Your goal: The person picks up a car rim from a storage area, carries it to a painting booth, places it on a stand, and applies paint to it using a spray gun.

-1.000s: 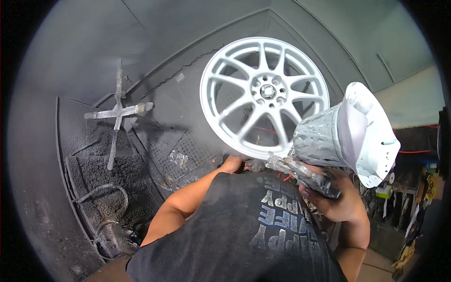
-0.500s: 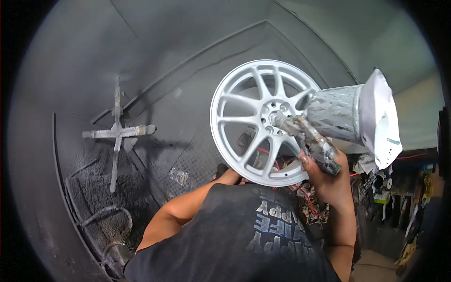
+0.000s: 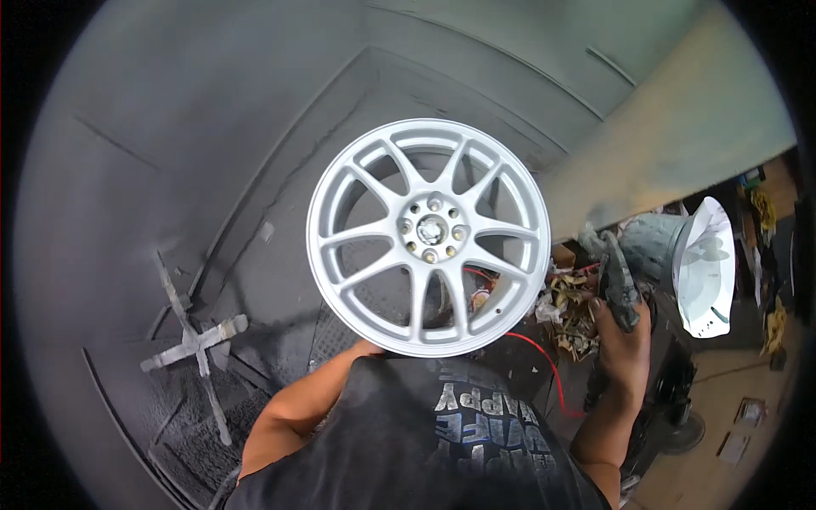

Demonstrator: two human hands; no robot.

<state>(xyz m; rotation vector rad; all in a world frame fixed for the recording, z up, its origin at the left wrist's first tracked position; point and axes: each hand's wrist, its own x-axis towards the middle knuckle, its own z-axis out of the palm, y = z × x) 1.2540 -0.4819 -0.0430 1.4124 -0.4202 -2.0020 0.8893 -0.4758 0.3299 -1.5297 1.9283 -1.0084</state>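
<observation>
A silver-white alloy wheel rim [image 3: 399,280] with paired spokes and bolt holes round its hub faces up in front of my chest. At its near left edge is my left hand [image 3: 368,348], whose fingers are hidden behind the rim and my shirt. My right hand [image 3: 623,347] is closed round the handle of a paint-crusted spray gun [image 3: 618,285], to the right of the rim and apart from it. The gun's grey cup [image 3: 654,245] leans to the right. A white, spotted paper funnel [image 3: 707,272] flares from the cup's end.
A paint-coated metal cross stand [image 3: 194,347] is at the left, by the dark grey walls. Crumpled paper scraps [image 3: 571,319] and a red hose [image 3: 554,374] lie below the rim on the right. Cluttered shelves stand at the far right, beside a pale panel [image 3: 671,110].
The spray gun has moved right and nearer, off the wheel's face, uncovering the hub. The view has turned, and the wheel appears further left. My left hand remains at the wheel's near edge.
</observation>
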